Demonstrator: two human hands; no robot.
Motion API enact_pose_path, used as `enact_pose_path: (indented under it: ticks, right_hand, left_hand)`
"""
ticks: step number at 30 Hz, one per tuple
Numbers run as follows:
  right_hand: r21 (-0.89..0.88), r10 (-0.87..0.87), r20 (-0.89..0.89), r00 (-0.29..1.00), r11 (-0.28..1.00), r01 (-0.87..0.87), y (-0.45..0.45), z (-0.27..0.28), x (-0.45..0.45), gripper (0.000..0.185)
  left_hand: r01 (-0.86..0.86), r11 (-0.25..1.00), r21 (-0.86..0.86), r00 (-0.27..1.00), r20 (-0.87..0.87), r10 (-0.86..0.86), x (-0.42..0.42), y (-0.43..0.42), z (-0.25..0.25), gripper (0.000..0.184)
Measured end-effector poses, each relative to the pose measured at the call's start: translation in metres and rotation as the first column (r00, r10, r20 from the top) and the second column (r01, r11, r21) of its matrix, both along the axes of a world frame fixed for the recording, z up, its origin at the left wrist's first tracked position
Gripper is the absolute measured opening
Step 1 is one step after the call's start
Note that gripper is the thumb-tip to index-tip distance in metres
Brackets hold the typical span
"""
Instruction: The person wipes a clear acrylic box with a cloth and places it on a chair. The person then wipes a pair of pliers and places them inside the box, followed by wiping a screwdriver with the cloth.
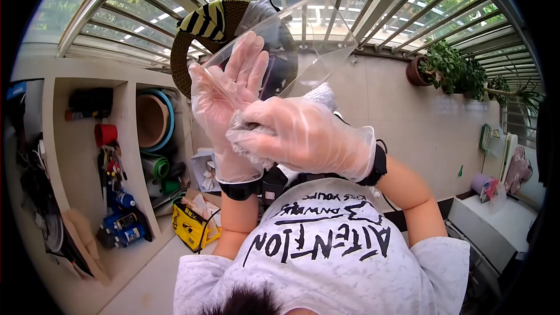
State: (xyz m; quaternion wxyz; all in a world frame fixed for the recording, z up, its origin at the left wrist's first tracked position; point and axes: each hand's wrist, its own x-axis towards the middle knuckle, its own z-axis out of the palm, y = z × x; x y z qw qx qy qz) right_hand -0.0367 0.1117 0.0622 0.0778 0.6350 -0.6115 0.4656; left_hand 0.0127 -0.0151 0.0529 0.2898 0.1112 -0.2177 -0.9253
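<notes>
At the near end of a clear panel (319, 35), the gloved right hand (312, 137) is curled tightly around a grey cloth (251, 147); the gloved left hand (219, 105) lies palm up against the panel, fingers extended. The panel slants beyond both hands, before a woven round object (178, 70) bearing striped fabric (204, 21). Farther out are potted plants (452, 70) at right, shelves (133, 140) at left.

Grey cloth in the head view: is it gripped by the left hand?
No, the gloved right hand has its fingers curled around the grey cloth.
</notes>
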Motion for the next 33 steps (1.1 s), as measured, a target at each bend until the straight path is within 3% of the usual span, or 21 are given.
enact_pose_path:
  ticks: [1,2,3,4,5,7,10,11,14,15,16,17,19,21,22,25,27,29,31,33]
  right_hand:
    - [-0.06,0.027,0.054,0.998,0.998,-0.023,0.002,-0.007,-0.011,0.035]
    - [-0.027,-0.102,-0.017,0.995,0.994,0.102,0.006,-0.01,-0.031,0.023]
    - [-0.077,-0.215,0.052,0.975,0.973,0.219,0.008,-0.019,-0.05,0.028]
    - [-0.111,-0.34,0.012,0.94,0.934,0.339,0.012,-0.024,-0.07,0.033]
    - [-0.074,-0.359,0.121,0.925,0.926,0.369,0.014,-0.034,-0.088,0.035]
    - [-0.057,-0.427,0.232,0.874,0.891,0.45,0.006,-0.035,-0.087,0.037]
    - [-0.165,-0.324,0.186,0.927,0.92,0.355,-0.011,-0.016,-0.06,0.038]
    - [-0.11,-0.306,0.159,0.939,0.939,0.325,-0.011,-0.003,-0.042,0.039]
    - [-0.107,-0.206,0.099,0.974,0.971,0.216,-0.006,-0.003,-0.022,0.038]
    - [-0.038,-0.114,0.074,0.991,0.992,0.118,0.006,-0.004,-0.023,0.037]
    - [0.036,-0.016,0.061,0.998,0.999,0.014,0.017,-0.006,-0.024,0.035]
    - [0.04,-0.012,0.062,0.998,0.999,0.009,0.024,-0.012,-0.033,0.035]
    - [-0.024,-0.263,0.039,0.964,0.964,0.264,0.024,-0.026,-0.066,0.034]
    - [0.002,-0.421,0.138,0.897,0.905,0.425,0.019,-0.025,-0.083,0.035]
    - [-0.03,-0.4,0.27,0.876,0.906,0.423,0.011,-0.023,-0.08,0.035]
    - [-0.19,-0.32,0.166,0.933,0.918,0.349,-0.004,-0.002,-0.048,0.036]
    - [0.0,-0.26,0.125,0.957,0.965,0.262,0.004,0.009,-0.02,0.037]
    - [-0.067,-0.204,0.116,0.972,0.975,0.212,0.012,0.003,-0.021,0.036]
    - [0.017,-0.081,-0.009,0.997,0.997,0.081,0.027,0.002,-0.032,0.037]
    - [-0.059,-0.287,-0.057,0.956,0.957,0.283,0.025,-0.015,-0.06,0.037]
  left_hand:
    - [0.027,0.999,-0.039,0.998,-0.064,-0.029,0.001,-0.004,-0.004,0.045]
    - [0.048,0.996,-0.08,0.99,-0.129,-0.059,0.002,-0.007,-0.006,0.047]
    - [0.038,0.996,-0.081,0.99,-0.135,-0.049,0.002,-0.007,-0.004,0.047]
    - [0.059,0.997,0.051,0.984,-0.17,-0.05,0.002,-0.005,-0.001,0.049]
    - [0.085,0.98,0.182,0.978,-0.205,-0.047,0.002,-0.002,0.003,0.054]
    - [0.062,0.982,0.176,0.989,-0.145,-0.036,0.0,0.006,0.007,0.054]
    - [0.017,0.994,0.103,0.997,-0.083,-0.008,-0.005,0.013,0.013,0.054]
    - [0.018,0.994,0.105,0.997,-0.079,-0.009,-0.005,0.014,0.013,0.054]
    - [-0.144,0.984,-0.1,0.964,0.21,0.163,-0.005,0.016,0.022,0.046]
    - [-0.139,0.985,-0.098,0.966,0.207,0.157,-0.005,0.012,0.019,0.046]
    - [-0.079,0.994,-0.08,0.994,0.064,0.084,-0.002,0.004,0.014,0.046]
    - [-0.021,0.997,-0.071,0.997,-0.081,0.016,0.002,-0.001,0.011,0.046]
    - [0.004,0.997,-0.073,0.995,-0.096,-0.011,0.003,0.0,0.013,0.044]
    - [0.086,0.996,-0.033,0.996,-0.024,-0.087,0.0,0.014,0.019,0.04]
    - [0.107,0.994,-0.026,0.993,-0.055,-0.109,-0.002,0.017,0.015,0.036]
    - [0.125,0.987,-0.105,0.992,-0.02,-0.128,-0.007,0.018,0.013,0.035]
    - [0.114,0.988,-0.106,0.993,0.002,-0.114,-0.003,0.016,0.017,0.035]
    - [0.1,0.99,-0.104,0.995,0.029,-0.098,-0.003,0.015,0.023,0.035]
    - [0.094,0.991,-0.098,0.995,0.041,-0.09,-0.003,0.013,0.023,0.035]
    - [0.122,0.992,0.015,0.992,-0.045,-0.121,-0.004,0.011,0.019,0.035]
